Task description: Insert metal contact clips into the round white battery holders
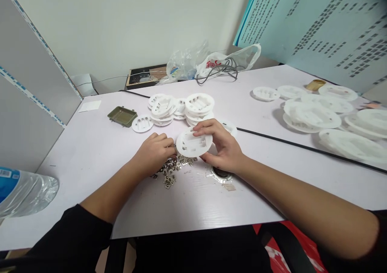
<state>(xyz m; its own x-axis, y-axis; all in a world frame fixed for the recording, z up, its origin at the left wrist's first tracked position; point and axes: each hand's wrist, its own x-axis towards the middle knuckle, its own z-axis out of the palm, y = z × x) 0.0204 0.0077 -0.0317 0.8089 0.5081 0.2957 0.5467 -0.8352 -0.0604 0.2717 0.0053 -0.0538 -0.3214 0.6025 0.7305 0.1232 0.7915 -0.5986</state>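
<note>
My right hand point(222, 146) grips a round white plastic disc point(193, 143) with battery slots, held just above the table. My left hand point(155, 152) is curled, its fingertips down in a pile of small metal contact clips point(171, 172) beside the disc; what it pinches is hidden. Behind the hands sit stacks of the same white discs point(181, 108), and one single disc point(142, 124) lies to the left of them.
A small olive-green box point(121, 116) sits at the back left, a plastic water bottle point(26, 190) lies at the left edge. More white discs point(326, 116) cover the adjoining table on the right. Plastic bags and cables point(217, 63) lie at the back. A round hole point(222, 173) is in the tabletop.
</note>
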